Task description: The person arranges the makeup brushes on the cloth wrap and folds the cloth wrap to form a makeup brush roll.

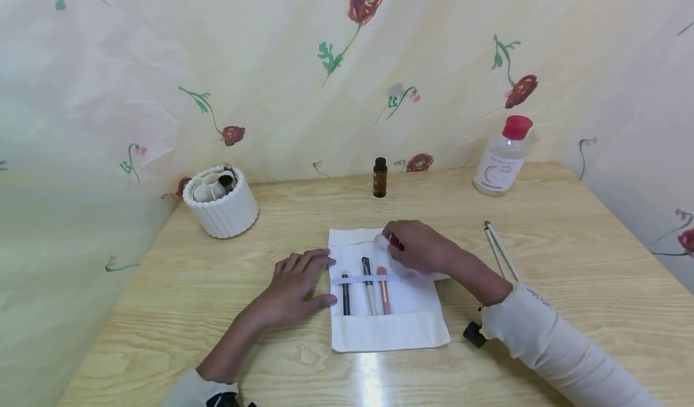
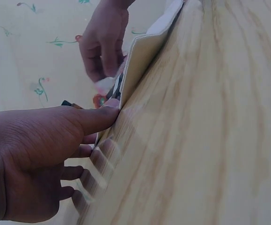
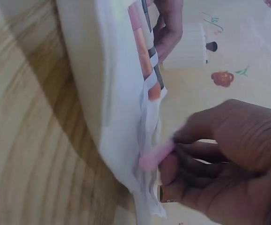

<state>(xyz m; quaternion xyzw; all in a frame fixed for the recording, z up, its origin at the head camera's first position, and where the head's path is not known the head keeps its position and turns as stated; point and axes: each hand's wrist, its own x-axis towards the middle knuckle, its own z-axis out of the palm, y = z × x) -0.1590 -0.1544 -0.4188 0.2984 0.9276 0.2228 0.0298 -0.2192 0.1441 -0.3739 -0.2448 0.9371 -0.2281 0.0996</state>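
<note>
A white fabric brush roll point(image 1: 390, 333) lies spread on the table, with a strap point(image 1: 355, 279) across it. Tucked under the strap are a dark brush point(image 1: 346, 298), a dark-tipped brush with a pale handle point(image 1: 371, 298) and an orange-and-pink brush point(image 1: 384, 292). My left hand point(image 1: 293, 289) rests at the roll's left edge, fingers spread and thumb on the fabric point(image 2: 108, 111). Over the roll's upper right, my right hand point(image 1: 420, 247) pinches a slim pale pink thing point(image 3: 155, 158) between thumb and fingers. Its rounded end is close to the strap; the fingers hide the rest.
At the back left stands a white ribbed holder point(image 1: 228, 214) with brushes inside. A small brown bottle point(image 1: 380, 181) and a clear bottle with a red cap point(image 1: 499, 163) stand along the back. Two thin sticks point(image 1: 501, 247) lie right of the right hand, partly behind the forearm.
</note>
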